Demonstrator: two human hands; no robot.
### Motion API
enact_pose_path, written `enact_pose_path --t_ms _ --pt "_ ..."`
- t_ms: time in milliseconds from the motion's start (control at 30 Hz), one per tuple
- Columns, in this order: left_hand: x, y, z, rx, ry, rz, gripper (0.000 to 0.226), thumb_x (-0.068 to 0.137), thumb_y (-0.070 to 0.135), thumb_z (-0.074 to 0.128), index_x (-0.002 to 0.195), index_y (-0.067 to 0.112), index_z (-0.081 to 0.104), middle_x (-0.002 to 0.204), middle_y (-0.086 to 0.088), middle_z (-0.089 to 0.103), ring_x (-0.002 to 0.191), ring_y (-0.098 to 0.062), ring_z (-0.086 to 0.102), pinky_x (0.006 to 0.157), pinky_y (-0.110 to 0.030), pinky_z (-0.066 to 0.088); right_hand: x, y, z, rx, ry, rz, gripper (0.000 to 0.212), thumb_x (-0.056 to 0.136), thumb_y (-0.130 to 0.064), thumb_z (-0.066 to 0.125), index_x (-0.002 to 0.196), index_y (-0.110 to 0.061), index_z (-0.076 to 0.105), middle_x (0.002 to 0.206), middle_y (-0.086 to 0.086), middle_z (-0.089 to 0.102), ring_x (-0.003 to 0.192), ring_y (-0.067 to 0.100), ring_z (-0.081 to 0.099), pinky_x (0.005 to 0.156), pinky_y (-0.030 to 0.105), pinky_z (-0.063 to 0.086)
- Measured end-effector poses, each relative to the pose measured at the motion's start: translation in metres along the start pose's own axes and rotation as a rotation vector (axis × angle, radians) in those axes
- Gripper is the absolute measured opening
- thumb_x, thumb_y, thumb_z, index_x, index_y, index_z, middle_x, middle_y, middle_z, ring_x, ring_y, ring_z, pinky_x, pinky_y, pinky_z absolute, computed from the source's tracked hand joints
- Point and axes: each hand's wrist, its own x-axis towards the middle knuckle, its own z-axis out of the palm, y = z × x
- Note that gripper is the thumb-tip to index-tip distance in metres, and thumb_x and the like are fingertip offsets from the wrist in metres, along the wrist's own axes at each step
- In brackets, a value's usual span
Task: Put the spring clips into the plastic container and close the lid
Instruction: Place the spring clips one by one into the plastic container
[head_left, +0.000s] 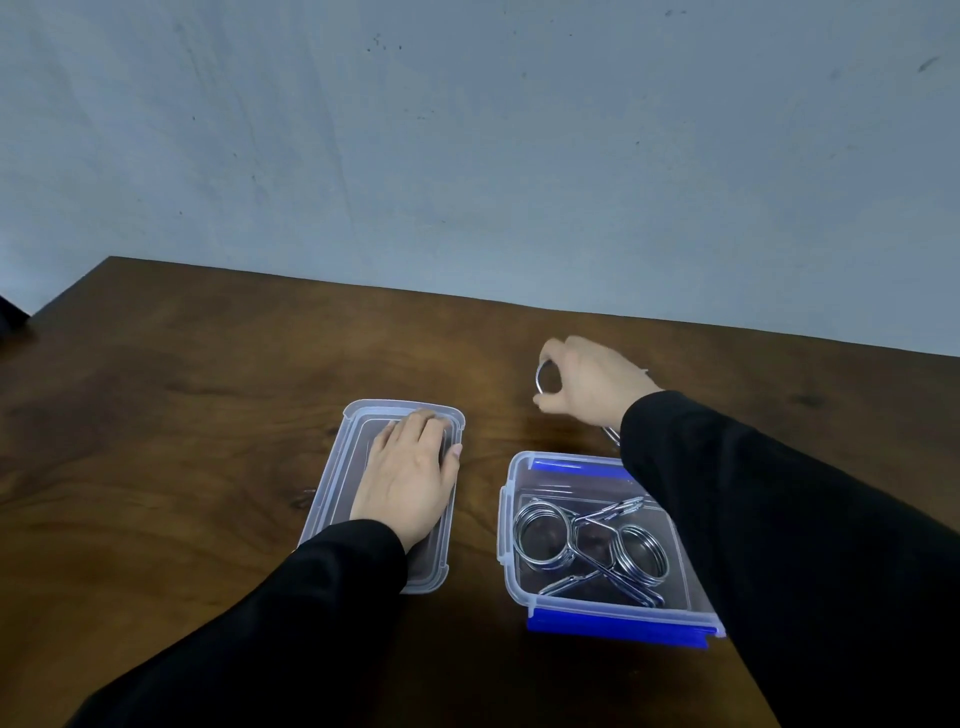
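A clear plastic container (506, 525) with blue latches stands open on the wooden table, right of centre. Two metal spring clips (587, 545) lie crossed inside it. Beyond the container my right hand (587, 387) is closed on a third spring clip (541, 378), whose ring shows between thumb and fingers; a wire end (613, 434) sticks out by my sleeve. The clear lid (337, 467) lies flat on the table to the container's left, and my left hand (410, 478) rests palm down on it with fingers spread.
The dark wooden table (182, 415) runs back to a grey-blue wall. A dark object (10, 317) sits at the far left edge of the table. My black sleeves cover the near table and part of the container's right side.
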Motion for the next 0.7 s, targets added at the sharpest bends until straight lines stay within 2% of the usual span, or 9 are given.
enact_pose_path --t_ms 67,133,233,300,367,467,533,600,700 --pt "0.000 0.000 0.000 0.003 0.004 0.003 0.022 0.100 0.032 0.046 0.114 0.020 0.059 0.124 0.001 0.059 0.116 -0.018 0.051 0.105 -0.039 0.038 -0.005 -0.001 -0.022 0.089 0.109 0.048 0.043 0.087 -0.047 0.070 0.111 -0.014 0.058 0.084 0.002 0.060 0.070 0.021 0.057 0.059 0.034 0.040" --pt "0.000 0.001 0.000 0.008 0.007 0.005 0.022 0.100 0.032 0.046 0.114 0.020 0.059 0.124 0.002 0.060 0.116 -0.018 0.051 0.104 -0.039 0.038 -0.014 -0.002 -0.047 0.285 0.192 0.156 0.041 0.087 -0.050 0.071 0.098 -0.013 0.056 0.075 -0.003 0.060 0.058 0.016 0.060 0.052 0.031 0.042" --pt "0.000 0.001 0.000 0.019 0.006 0.006 0.023 0.101 0.032 0.046 0.116 0.020 0.059 0.126 0.002 0.060 0.118 -0.017 0.051 0.106 -0.039 0.038 -0.034 -0.003 -0.076 0.718 0.293 0.314 0.044 0.088 -0.048 0.072 0.087 -0.008 0.054 0.072 -0.001 0.059 0.047 0.021 0.066 0.052 0.036 0.059" --pt "0.000 0.001 -0.001 0.022 0.004 0.006 0.024 0.101 0.032 0.047 0.117 0.020 0.059 0.127 0.001 0.060 0.119 -0.017 0.052 0.106 -0.039 0.039 -0.056 -0.003 -0.084 0.928 0.296 0.347 0.040 0.092 -0.043 0.069 0.082 -0.009 0.051 0.065 0.005 0.055 0.045 0.022 0.064 0.056 0.038 0.061" --pt "0.000 0.002 -0.001 0.022 0.003 0.011 0.024 0.101 0.032 0.047 0.117 0.020 0.060 0.126 0.000 0.060 0.118 -0.017 0.052 0.106 -0.039 0.039 -0.083 -0.004 -0.084 1.078 0.257 0.360 0.036 0.096 -0.040 0.065 0.083 -0.009 0.054 0.062 0.009 0.057 0.052 0.027 0.070 0.062 0.038 0.060" --pt "-0.001 0.002 -0.001 0.026 0.001 0.013 0.026 0.101 0.033 0.047 0.118 0.020 0.060 0.127 0.000 0.060 0.119 -0.018 0.053 0.106 -0.039 0.039 -0.120 -0.005 -0.073 1.216 0.280 0.406 0.041 0.098 -0.039 0.062 0.074 -0.006 0.063 0.068 0.010 0.059 0.061 0.026 0.071 0.068 0.041 0.064" --pt "-0.001 0.001 -0.001 0.026 0.001 0.016 0.026 0.101 0.033 0.046 0.118 0.019 0.060 0.127 -0.001 0.060 0.118 -0.018 0.053 0.106 -0.040 0.039 -0.139 -0.004 -0.063 1.125 0.349 0.489 0.046 0.097 -0.043 0.062 0.070 -0.007 0.068 0.066 0.005 0.056 0.054 0.016 0.060 0.059 0.036 0.060" --pt "-0.001 0.001 -0.001 0.021 -0.004 0.014 0.026 0.101 0.033 0.046 0.117 0.019 0.060 0.126 -0.001 0.060 0.118 -0.018 0.053 0.106 -0.040 0.040 -0.153 -0.003 -0.052 1.075 0.402 0.563 0.048 0.097 -0.045 0.061 0.072 -0.006 0.070 0.063 0.003 0.053 0.046 0.015 0.049 0.050 0.035 0.047" --pt "-0.001 0.001 -0.001 0.020 -0.004 0.011 0.026 0.101 0.033 0.046 0.117 0.019 0.060 0.126 -0.002 0.060 0.118 -0.020 0.054 0.107 -0.041 0.040 -0.167 -0.008 -0.035 1.334 0.385 0.665 0.045 0.100 -0.040 0.060 0.084 0.001 0.072 0.075 0.008 0.052 0.050 0.016 0.053 0.052 0.031 0.053"
